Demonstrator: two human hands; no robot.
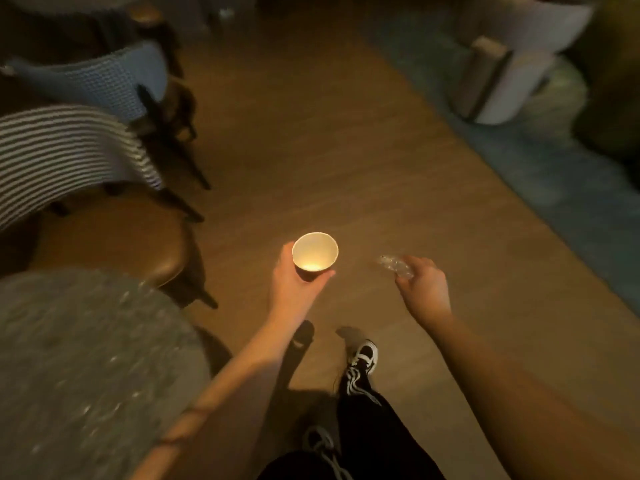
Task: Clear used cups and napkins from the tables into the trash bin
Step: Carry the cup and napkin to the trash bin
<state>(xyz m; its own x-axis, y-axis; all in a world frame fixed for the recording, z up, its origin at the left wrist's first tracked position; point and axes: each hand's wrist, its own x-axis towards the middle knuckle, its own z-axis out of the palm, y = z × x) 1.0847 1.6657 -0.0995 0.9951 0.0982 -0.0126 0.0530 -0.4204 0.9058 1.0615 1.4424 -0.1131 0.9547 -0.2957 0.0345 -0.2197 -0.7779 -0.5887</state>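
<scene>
Now you carry two pieces of waste across the wooden floor (311, 133).

Your left hand (294, 282) grips the empty paper cup (315, 252) upright from below, and your right hand (424, 284), at 3 o'clock from the cup, pinches a small crumpled clear thing (393, 265), too blurred to name. The round grey table (86, 358) is at 8 o'clock. I see no trash bin, so in my judgement the dropping is left.
</scene>
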